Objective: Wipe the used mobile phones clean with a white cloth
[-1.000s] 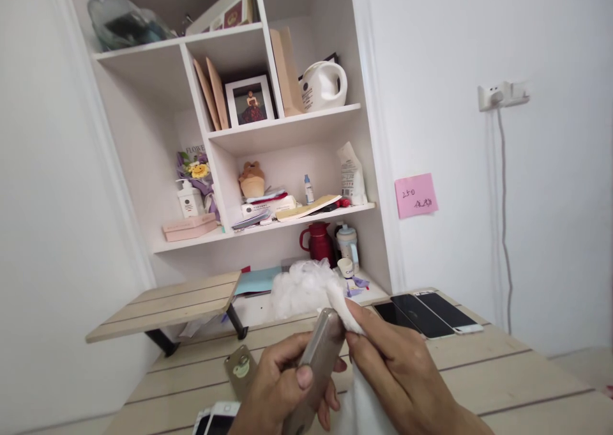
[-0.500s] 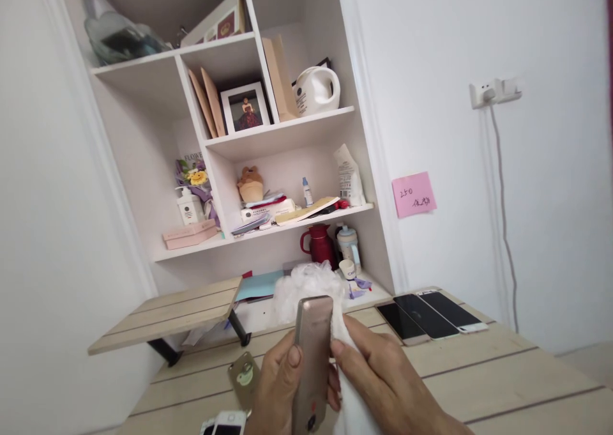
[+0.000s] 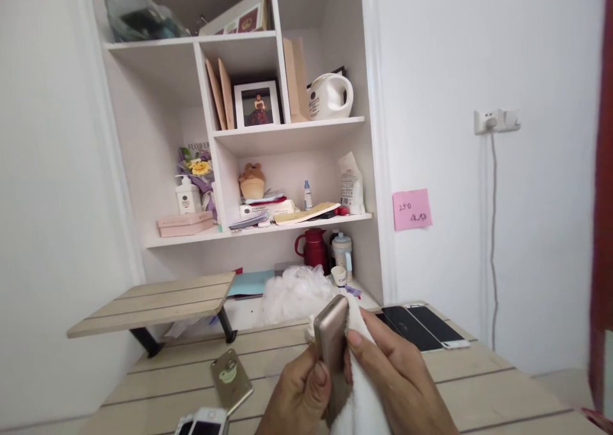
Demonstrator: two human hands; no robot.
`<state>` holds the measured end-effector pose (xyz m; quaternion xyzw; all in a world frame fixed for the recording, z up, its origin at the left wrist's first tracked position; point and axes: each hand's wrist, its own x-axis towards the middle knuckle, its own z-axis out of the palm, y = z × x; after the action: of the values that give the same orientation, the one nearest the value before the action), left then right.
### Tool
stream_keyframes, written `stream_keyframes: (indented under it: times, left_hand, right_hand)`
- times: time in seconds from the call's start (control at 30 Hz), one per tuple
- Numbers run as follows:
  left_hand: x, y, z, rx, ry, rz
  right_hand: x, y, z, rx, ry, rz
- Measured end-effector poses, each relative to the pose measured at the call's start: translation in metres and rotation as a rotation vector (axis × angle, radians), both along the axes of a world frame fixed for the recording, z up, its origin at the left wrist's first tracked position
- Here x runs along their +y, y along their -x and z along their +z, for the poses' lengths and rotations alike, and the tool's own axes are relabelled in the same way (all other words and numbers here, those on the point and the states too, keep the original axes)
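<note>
A gold-coloured phone (image 3: 331, 333) is held upright and tilted at the lower centre, its narrow edge turned partly toward the camera. My left hand (image 3: 301, 390) grips its left side, thumb along the edge. A white cloth (image 3: 364, 396) lies against the phone's right side, pinched in my right hand (image 3: 400, 371). The cloth covers the phone's lower right part. On the table to the left rest a gold phone with a green sticker and ring (image 3: 232, 379) and, at the bottom edge, white phones (image 3: 204, 422).
Dark-screened phones (image 3: 412, 326) lie side by side at the right on the slatted table (image 3: 483, 384). A small raised wooden stand (image 3: 158, 304) is at the left. Behind are a crumpled clear plastic bag (image 3: 297, 292), a red jug (image 3: 313, 250) and white shelves (image 3: 287, 225).
The phone and both hands have shifted right in the view, and the phone has turned to show more of its edge. The cloth now covers more of it. The camera view has tilted slightly.
</note>
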<state>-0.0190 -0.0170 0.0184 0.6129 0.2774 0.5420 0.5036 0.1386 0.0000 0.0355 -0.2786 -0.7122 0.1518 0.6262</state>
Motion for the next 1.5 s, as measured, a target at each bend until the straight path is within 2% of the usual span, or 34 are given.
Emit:
stream_keyframes:
  times: [0.13,0.27,0.33,0.5,0.7,0.8,0.9,0.97,1.07,1.2,1.33,1.43,1.5]
  left_hand:
    - [-0.003,-0.005,-0.005,-0.029,0.125,-0.008]
    - [-0.003,-0.007,-0.004,-0.260,0.304,-0.207]
    - [-0.002,-0.008,-0.001,-0.304,0.336,-0.264]
    - [0.002,-0.010,0.001,-0.507,0.381,-0.429]
    - [0.003,-0.013,-0.007,-0.754,0.417,-0.297]
    - [0.003,-0.014,-0.011,-0.798,0.392,-0.263]
    - [0.002,-0.014,-0.014,-0.813,0.362,-0.232]
    - [0.001,-0.014,-0.013,-0.832,0.303,-0.202]
    - [-0.001,-0.012,-0.007,-0.858,0.162,-0.164]
    - [-0.001,-0.006,-0.005,-0.769,-0.013,-0.135]
    - [0.012,-0.003,-0.024,-0.667,-0.076,-0.106]
    - [0.022,-0.003,-0.040,-0.614,-0.047,-0.111]
    - [0.025,-0.003,-0.043,-0.607,-0.051,-0.103]
  right_hand:
    - [0.005,-0.002,-0.004,-0.083,-0.114,-0.072]
    - [0.007,-0.001,-0.007,-0.178,-0.187,-0.159]
    - [0.005,-0.001,-0.007,-0.222,-0.188,-0.188]
    - [0.002,0.003,-0.008,-0.316,-0.193,-0.128]
    - [0.007,0.016,-0.020,-0.348,-0.306,-0.060]
    - [0.004,0.019,-0.024,-0.350,-0.308,-0.008]
    - [0.003,0.018,-0.025,-0.353,-0.378,-0.003]
    - [0.006,0.017,-0.025,-0.356,-0.408,-0.018]
    - [0.012,0.012,-0.022,-0.328,-0.350,-0.063]
    - [0.012,0.011,-0.017,-0.284,-0.311,-0.093]
    - [0.002,0.023,-0.023,-0.217,-0.419,-0.062]
    - [-0.004,0.032,-0.030,-0.181,-0.480,-0.078]
    - [-0.004,0.033,-0.030,-0.172,-0.511,-0.081]
